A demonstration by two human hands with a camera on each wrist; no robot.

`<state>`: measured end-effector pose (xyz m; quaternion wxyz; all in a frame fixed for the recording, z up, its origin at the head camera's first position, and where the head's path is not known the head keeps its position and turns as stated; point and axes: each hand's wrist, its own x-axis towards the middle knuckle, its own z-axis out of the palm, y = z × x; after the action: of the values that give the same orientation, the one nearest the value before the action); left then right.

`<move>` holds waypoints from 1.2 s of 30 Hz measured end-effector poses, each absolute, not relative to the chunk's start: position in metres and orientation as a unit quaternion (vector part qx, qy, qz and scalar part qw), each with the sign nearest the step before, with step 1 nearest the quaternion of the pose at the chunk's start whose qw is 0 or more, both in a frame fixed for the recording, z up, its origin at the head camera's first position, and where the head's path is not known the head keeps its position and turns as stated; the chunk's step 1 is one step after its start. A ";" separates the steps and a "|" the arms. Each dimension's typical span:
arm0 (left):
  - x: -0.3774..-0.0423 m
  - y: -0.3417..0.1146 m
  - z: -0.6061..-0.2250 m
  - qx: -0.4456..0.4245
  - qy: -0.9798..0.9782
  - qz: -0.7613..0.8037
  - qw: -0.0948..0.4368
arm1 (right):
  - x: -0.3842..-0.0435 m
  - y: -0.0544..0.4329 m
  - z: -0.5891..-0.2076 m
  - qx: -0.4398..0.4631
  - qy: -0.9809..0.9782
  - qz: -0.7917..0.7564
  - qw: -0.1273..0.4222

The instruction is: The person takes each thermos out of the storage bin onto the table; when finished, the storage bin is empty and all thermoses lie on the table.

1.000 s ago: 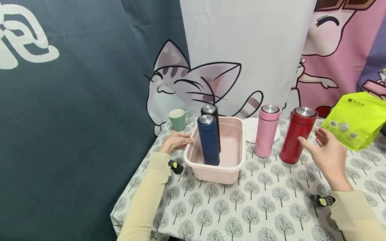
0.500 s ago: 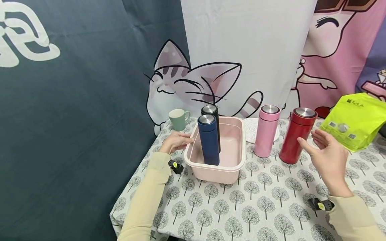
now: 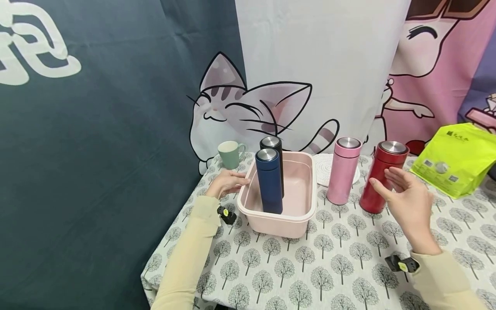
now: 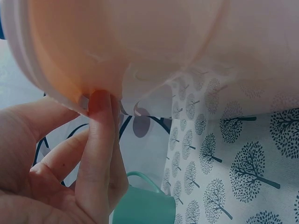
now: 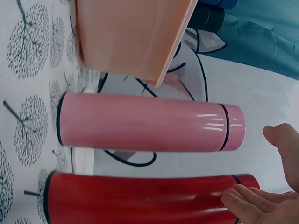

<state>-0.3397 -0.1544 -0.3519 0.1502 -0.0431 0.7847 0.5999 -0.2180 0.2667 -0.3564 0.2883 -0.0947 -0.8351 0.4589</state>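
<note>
At the left rim of a pink plastic basin (image 3: 298, 219), my left hand (image 3: 228, 183) pinches the edge between thumb and fingers, as the left wrist view shows. Inside the basin stand a blue thermos (image 3: 270, 185) and, behind it, a black thermos (image 3: 273, 142), partly hidden. My right hand (image 3: 408, 204) is in front of the red thermos (image 3: 373, 185), thumb and fingers apart and holding nothing. Whether its fingertips touch the red thermos, I cannot tell. Left of the red one, a pink thermos (image 3: 342, 176) stands upright on the cloth.
A green mug (image 3: 229, 155) stands behind the basin at the left. A white round mat (image 3: 323, 168) lies behind the pink thermos. At the far right is a lime-green bag (image 3: 453, 159). The tree-patterned tablecloth (image 3: 286, 271) ends at the left edge.
My right hand has moved left, from beside the red thermos to in front of it. The left hand keeps its place on the basin rim, and the thermoses stand where they were.
</note>
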 end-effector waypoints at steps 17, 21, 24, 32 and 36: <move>-0.339 -0.156 -0.350 -0.031 0.784 0.598 0.162 | -0.229 0.228 -0.347 -0.070 -0.813 0.498 0.293; -0.340 -0.155 -0.351 -0.031 0.785 0.597 0.162 | -0.232 0.218 -0.346 -0.053 -0.811 0.506 0.289; -0.341 -0.156 -0.352 -0.031 0.785 0.597 0.162 | -0.235 0.210 -0.346 -0.038 -0.810 0.511 0.286; -0.341 -0.157 -0.353 -0.045 0.778 0.607 0.157 | -0.241 0.189 -0.352 -0.024 -0.808 0.518 0.278; -0.340 -0.156 -0.352 -0.042 0.773 0.614 0.157 | -0.244 0.180 -0.355 -0.002 -0.805 0.526 0.275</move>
<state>-0.3403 -0.1565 -0.3524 0.1568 -0.0417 0.7728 0.6136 -0.2442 0.1801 -0.3551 0.2748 -0.0015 -0.8052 0.5255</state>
